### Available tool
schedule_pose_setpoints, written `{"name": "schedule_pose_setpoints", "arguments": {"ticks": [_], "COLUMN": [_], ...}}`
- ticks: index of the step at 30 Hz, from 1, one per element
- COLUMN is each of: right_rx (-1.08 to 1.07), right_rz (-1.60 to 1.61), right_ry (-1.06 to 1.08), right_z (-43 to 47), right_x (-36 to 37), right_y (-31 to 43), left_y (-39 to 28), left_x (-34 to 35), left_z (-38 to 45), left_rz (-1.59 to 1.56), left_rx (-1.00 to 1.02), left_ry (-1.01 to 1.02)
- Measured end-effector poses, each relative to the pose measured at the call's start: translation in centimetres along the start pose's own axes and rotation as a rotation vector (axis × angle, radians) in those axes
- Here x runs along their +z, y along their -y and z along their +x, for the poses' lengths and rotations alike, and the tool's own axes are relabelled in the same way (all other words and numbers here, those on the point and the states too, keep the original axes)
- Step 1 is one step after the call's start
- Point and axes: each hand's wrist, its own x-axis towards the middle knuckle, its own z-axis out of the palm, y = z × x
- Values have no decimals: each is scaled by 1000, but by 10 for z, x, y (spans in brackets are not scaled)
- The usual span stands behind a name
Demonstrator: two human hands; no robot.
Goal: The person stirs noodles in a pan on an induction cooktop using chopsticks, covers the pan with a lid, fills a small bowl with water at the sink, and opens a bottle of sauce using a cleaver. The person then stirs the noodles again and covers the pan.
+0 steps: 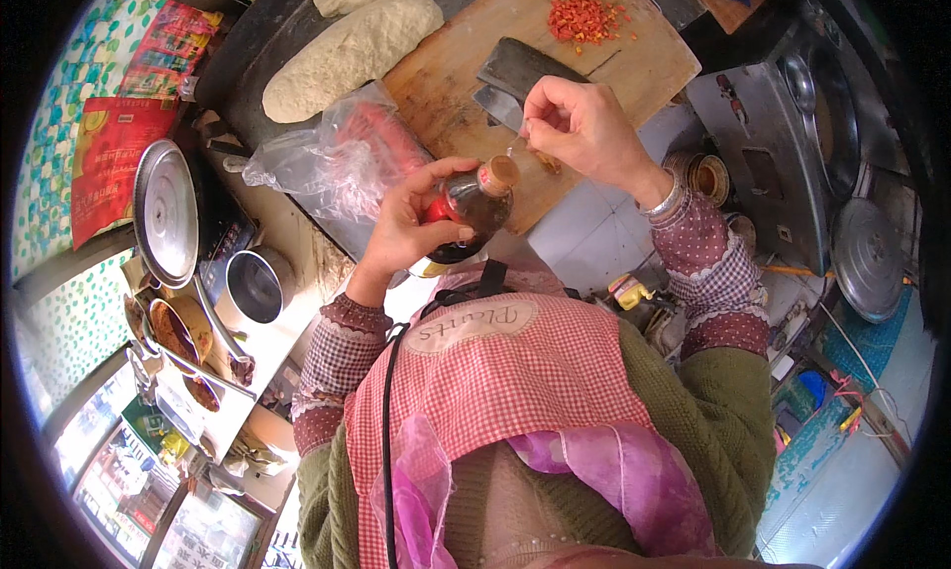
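Note:
My left hand (420, 223) is closed around a dark glass bottle (483, 211) with an orange-brown cap and a red label, tilted over the edge of a wooden board (438, 71). Just right of the cap, my right hand (576, 123) has thumb and forefinger pinched on a small, thin, clear piece, perhaps torn film. Beneath and beyond that hand lies a cleaver (501, 108) on the board, partly hidden. Chopped red chili (583, 19) forms a pile at the board's far end. Beside my left hand, a clear plastic bag (345, 153) holds something red.
Two long lumps of dough, the nearer one (353, 56) whole in view, rest left of the board. Further left are a metal pot (256, 285), a round lid (165, 212) and bowls of seasoning. A metal cabinet (765, 160) stands at the right.

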Motion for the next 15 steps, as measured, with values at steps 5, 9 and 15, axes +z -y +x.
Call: {"name": "schedule_pose_setpoints", "arguments": {"ticks": [5, 9, 15], "right_rx": [82, 105, 306], "right_rz": [279, 305, 47], "right_ry": [-55, -109, -77], "right_z": [-11, -35, -108], "right_x": [4, -9, -74], "right_y": [-2, 17, 14], "left_y": [0, 1, 4], "left_x": [-6, -7, -15], "left_z": [-3, -3, -6], "left_rz": [-54, -36, -76], "left_rx": [-14, 6, 29], "left_ry": [-1, -40, -80]}}
